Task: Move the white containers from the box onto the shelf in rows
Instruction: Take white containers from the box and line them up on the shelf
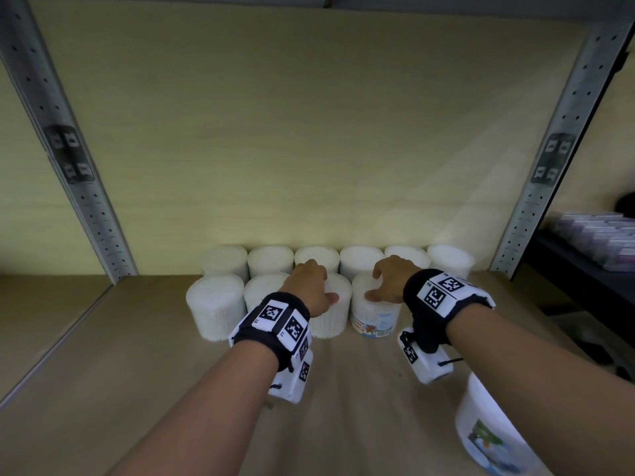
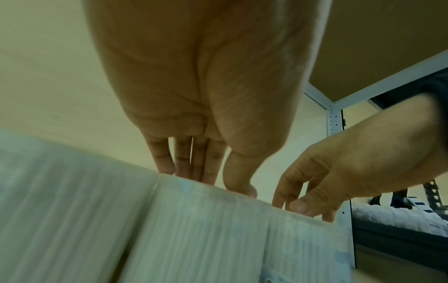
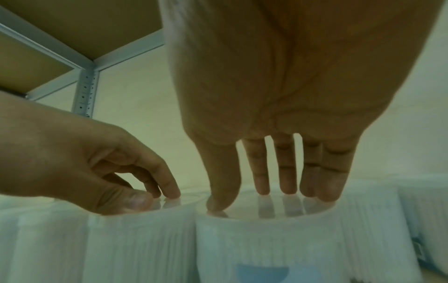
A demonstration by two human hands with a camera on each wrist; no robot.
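Shelf [image 1: 103, 372]: L grip [image 1: 309, 285] unclenched, fingertips [image 2: 166, 164] on plain tub [image 1: 330, 321]; R grip [image 1: 390, 283] same on labelled tub [image 1: 374, 321]

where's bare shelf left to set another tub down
Free: right of the labelled tub, before the back row's last two; the board between left post and tubs. Crowded: mid-front, left hand and right hand on tubs.

Bare left hand [image 1: 311, 286] and bare right hand [image 1: 390, 283] lead back to bare forearms. A black fabric left strap [image 1: 261, 341] sits at seven o'clock and a matching right strap [image 1: 412, 292] at four. Both carry white plates [image 1: 281, 317] printed with black square-coded markers. White boxy camera housings [image 1: 292, 379] hang beneath the wrists, the right one with a thin black cable [image 1: 450, 361].
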